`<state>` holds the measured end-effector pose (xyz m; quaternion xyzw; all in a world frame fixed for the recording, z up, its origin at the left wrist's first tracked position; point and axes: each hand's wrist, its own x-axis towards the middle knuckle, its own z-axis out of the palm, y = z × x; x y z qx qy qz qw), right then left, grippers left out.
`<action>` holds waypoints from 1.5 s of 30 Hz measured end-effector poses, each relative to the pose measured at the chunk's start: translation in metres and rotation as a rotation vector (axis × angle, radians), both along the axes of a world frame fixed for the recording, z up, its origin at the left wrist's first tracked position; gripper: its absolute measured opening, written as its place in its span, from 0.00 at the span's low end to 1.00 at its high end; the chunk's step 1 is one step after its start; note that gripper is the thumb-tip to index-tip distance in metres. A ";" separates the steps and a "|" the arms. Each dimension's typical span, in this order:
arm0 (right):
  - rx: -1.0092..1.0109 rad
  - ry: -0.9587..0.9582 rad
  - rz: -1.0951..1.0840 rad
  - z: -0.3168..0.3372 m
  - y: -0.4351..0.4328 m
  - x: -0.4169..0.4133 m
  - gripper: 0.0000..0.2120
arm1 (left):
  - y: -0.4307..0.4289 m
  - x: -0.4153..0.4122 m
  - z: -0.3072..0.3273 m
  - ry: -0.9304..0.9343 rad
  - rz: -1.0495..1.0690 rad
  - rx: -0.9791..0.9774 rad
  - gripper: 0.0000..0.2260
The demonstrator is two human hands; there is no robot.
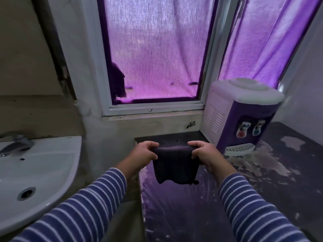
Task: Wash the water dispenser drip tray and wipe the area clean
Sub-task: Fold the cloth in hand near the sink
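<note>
Drip tray [239,148], a white slotted plastic piece with a rounded front, sits in place at the foot of the water dispenser [241,116], on the far right part of the counter [262,198]. Nearest the camera, two sleeves of soft navy knit with thin white stripes reach forward. The left hand [145,154] and right hand [203,155] are held apart, each pinching a top corner of a dark, nubby cloth [174,165] that hangs limp in a rough square above the counter. The counter is dark and glossy, its surface worn into pale, ragged patches. To the left lies a smooth white ceramic sink [40,165] with a round metal drain and a dull metal tap [16,143]. The dispenser is a rounded white and purple box with a vented side and two taps. Behind it, coarse purple curtains [153,49] glow over the window.
</note>
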<state>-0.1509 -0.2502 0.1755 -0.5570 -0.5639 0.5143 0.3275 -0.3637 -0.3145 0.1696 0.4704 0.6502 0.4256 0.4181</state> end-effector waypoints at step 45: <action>0.513 -0.665 0.588 -0.133 0.146 0.062 0.09 | 0.102 0.111 -0.109 1.003 -0.082 -0.313 0.21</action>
